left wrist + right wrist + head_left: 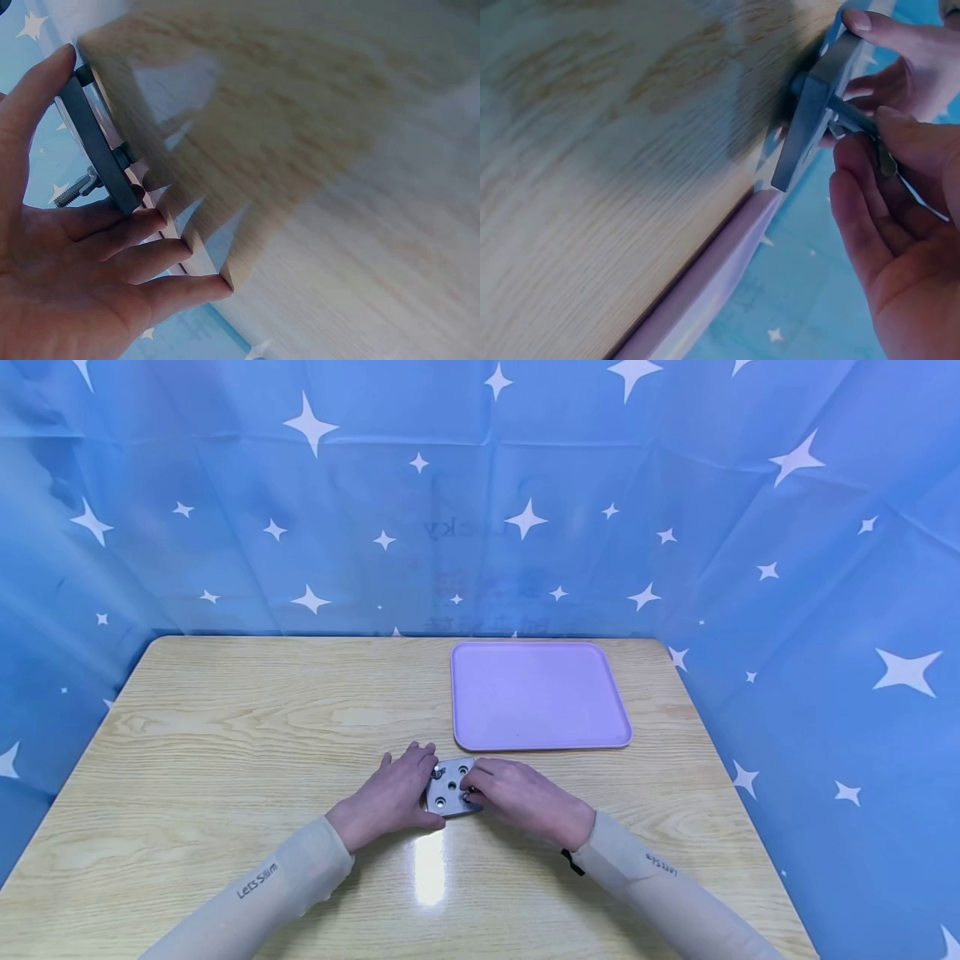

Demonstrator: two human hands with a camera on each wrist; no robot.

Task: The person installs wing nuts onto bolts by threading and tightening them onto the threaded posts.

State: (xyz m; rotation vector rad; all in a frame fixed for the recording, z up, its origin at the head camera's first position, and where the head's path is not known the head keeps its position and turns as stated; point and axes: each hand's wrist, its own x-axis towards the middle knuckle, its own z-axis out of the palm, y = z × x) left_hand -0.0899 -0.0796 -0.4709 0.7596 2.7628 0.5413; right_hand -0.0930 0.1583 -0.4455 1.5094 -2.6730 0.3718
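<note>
A grey metal plate [452, 787] with several round holes sits near the table's front middle. Bolt heads below hold it slightly off the tabletop in the left wrist view. My left hand [397, 789] grips the plate by its edges between thumb and forefinger, the other fingers [199, 289] spread out on the table side. Close to those fingers, a wing nut [91, 180] sits on a threaded bolt [69, 193]. At the opposite side, my right hand [517, 797] pinches a wing nut [887, 162] at the end of another bolt [851, 116], which stands up from the plate; fingertips partly cover it.
A purple tray [540, 693] lies behind the plate, toward the back right of the wooden table [247, 735]. Blue cloth [480, 552] with white stars hangs behind the table and along both sides.
</note>
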